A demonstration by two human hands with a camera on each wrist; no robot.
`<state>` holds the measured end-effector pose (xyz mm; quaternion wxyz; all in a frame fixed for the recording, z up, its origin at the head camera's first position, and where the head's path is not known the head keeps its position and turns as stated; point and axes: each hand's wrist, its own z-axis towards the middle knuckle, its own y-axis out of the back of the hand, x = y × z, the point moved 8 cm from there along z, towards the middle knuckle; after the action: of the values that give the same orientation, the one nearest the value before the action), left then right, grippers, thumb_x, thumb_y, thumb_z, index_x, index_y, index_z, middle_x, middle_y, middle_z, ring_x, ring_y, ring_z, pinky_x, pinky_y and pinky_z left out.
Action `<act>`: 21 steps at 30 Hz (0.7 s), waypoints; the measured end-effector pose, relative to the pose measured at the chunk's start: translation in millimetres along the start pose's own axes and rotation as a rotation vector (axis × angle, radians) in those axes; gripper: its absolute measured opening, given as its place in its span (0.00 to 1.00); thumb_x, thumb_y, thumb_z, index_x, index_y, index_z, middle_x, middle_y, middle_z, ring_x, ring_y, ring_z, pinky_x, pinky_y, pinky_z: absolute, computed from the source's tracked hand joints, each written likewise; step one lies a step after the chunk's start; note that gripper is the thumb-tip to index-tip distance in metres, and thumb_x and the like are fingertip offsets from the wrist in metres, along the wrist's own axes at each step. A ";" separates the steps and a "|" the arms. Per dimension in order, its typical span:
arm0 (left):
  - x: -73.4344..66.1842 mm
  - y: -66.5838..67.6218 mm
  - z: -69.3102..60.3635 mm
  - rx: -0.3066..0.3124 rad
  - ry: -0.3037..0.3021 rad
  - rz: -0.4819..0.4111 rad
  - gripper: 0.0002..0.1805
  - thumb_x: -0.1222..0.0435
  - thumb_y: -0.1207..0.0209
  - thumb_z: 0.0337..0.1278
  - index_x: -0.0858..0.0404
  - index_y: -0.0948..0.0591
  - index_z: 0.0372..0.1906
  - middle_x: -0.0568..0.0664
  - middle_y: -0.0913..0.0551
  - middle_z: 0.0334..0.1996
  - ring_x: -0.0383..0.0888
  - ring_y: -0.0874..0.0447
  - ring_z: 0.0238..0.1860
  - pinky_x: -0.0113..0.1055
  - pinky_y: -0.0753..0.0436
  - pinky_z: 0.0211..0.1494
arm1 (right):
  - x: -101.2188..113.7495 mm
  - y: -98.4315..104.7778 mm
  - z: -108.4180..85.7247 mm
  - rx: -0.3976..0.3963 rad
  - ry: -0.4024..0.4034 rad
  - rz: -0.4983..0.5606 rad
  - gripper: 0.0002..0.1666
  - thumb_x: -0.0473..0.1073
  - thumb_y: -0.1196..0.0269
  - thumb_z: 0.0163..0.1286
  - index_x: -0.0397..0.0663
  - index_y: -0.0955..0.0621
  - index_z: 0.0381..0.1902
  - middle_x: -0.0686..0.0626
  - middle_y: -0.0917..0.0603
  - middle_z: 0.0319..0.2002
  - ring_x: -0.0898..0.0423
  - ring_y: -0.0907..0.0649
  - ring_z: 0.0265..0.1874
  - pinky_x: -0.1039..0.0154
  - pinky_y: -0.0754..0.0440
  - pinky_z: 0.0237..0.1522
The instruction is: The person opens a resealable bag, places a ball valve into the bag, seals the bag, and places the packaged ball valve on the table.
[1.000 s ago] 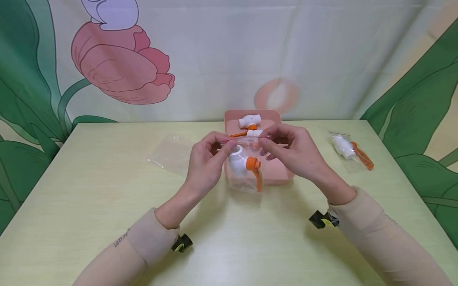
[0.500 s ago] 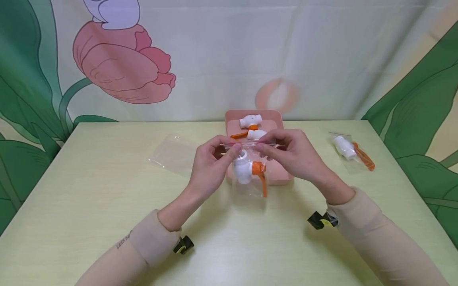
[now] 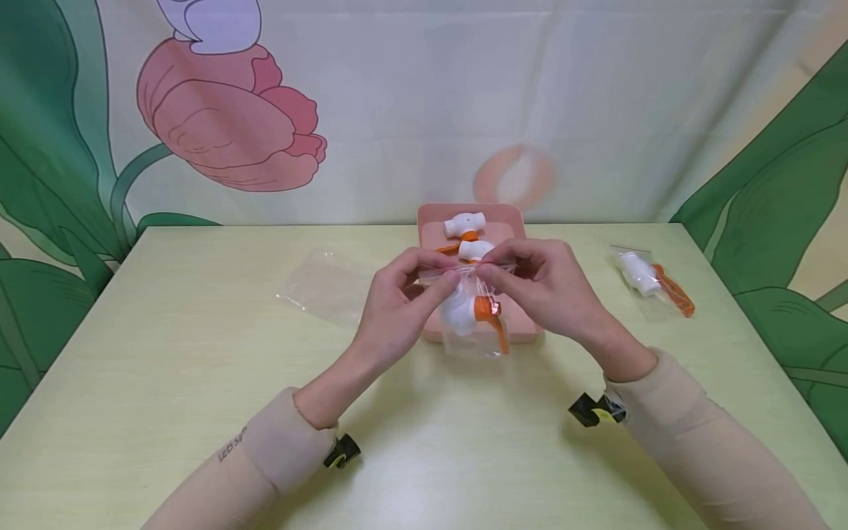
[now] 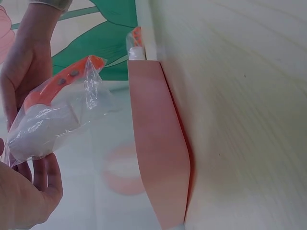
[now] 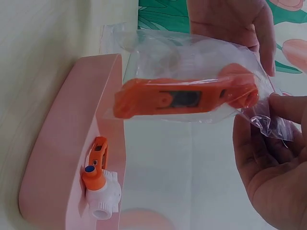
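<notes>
A clear zip bag holding a white valve with an orange handle hangs by its top edge between both hands. The left hand pinches the rim's left part between thumb and fingers; close beside it, the right hand pinches the right part. In the right wrist view the orange handle shows through the film, and the right hand grips the bag's edge. The left wrist view shows the bagged valve by the left hand.
Behind the bag stands a pink tray with white and orange valves inside. A flat clear bag lies left of it. Another bagged valve lies at the right on the table. A printed curtain hangs behind.
The held bag and its valve have shifted to the right. The left hand has moved right, closer to the right hand, and the bag's top now looks more bunched.
</notes>
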<state>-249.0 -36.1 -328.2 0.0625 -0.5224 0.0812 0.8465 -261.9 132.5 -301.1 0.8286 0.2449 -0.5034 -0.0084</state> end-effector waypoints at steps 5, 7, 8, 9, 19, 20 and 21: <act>-0.7 0.0 1.0 -0.009 0.002 0.018 0.08 0.69 0.35 0.68 0.68 0.16 0.47 0.51 0.14 0.47 0.45 0.16 0.48 0.36 0.17 0.43 | 1.3 -1.2 -1.3 0.003 -0.006 0.001 0.03 0.34 0.31 0.70 0.39 0.12 0.38 0.45 0.14 0.32 0.46 0.17 0.28 0.64 0.17 0.32; -0.5 0.5 1.3 -0.016 0.001 0.026 0.07 0.69 0.35 0.68 0.67 0.15 0.47 0.51 0.13 0.47 0.45 0.16 0.48 0.35 0.17 0.42 | 1.5 -1.9 -1.4 0.002 -0.006 0.005 0.03 0.34 0.30 0.69 0.39 0.12 0.38 0.46 0.14 0.32 0.47 0.17 0.28 0.65 0.17 0.31; -0.4 0.6 1.3 -0.018 0.000 0.034 0.07 0.69 0.35 0.68 0.67 0.15 0.46 0.50 0.13 0.47 0.45 0.16 0.48 0.34 0.17 0.41 | 1.5 -2.3 -1.5 0.002 -0.010 0.008 0.03 0.34 0.30 0.69 0.39 0.12 0.38 0.46 0.14 0.32 0.46 0.17 0.28 0.65 0.17 0.31; -0.2 0.6 1.2 -0.020 0.000 0.041 0.06 0.69 0.35 0.68 0.67 0.14 0.46 0.50 0.13 0.47 0.44 0.16 0.48 0.34 0.18 0.41 | 1.4 -2.7 -1.5 0.004 -0.013 0.012 0.03 0.34 0.30 0.69 0.39 0.12 0.38 0.46 0.14 0.31 0.45 0.17 0.28 0.65 0.17 0.31; -4.0 -0.3 0.8 -0.020 -0.021 0.127 0.05 0.69 0.36 0.70 0.67 0.15 0.44 0.49 0.15 0.46 0.44 0.16 0.47 0.36 0.18 0.40 | 1.0 -6.4 0.5 0.038 -0.038 0.012 0.03 0.35 0.33 0.71 0.39 0.15 0.38 0.45 0.16 0.33 0.47 0.19 0.30 0.64 0.18 0.32; -4.3 -0.3 0.7 -0.021 -0.021 0.130 0.05 0.68 0.36 0.70 0.66 0.15 0.44 0.49 0.15 0.46 0.44 0.16 0.46 0.36 0.19 0.40 | 1.2 -6.6 0.6 0.039 -0.039 0.010 0.03 0.35 0.33 0.71 0.39 0.15 0.38 0.45 0.16 0.33 0.48 0.19 0.30 0.64 0.18 0.33; -4.4 -0.2 0.4 -0.021 -0.020 0.132 0.05 0.68 0.36 0.70 0.66 0.15 0.44 0.49 0.15 0.46 0.43 0.16 0.47 0.37 0.19 0.40 | 1.0 -6.7 0.9 0.039 -0.041 0.005 0.03 0.35 0.33 0.71 0.39 0.15 0.38 0.46 0.15 0.34 0.49 0.18 0.31 0.64 0.18 0.33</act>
<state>-247.3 -35.9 -324.0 0.0017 -0.5080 0.1060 0.8548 -260.6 126.0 -302.7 0.8132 0.2594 -0.5210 -0.0013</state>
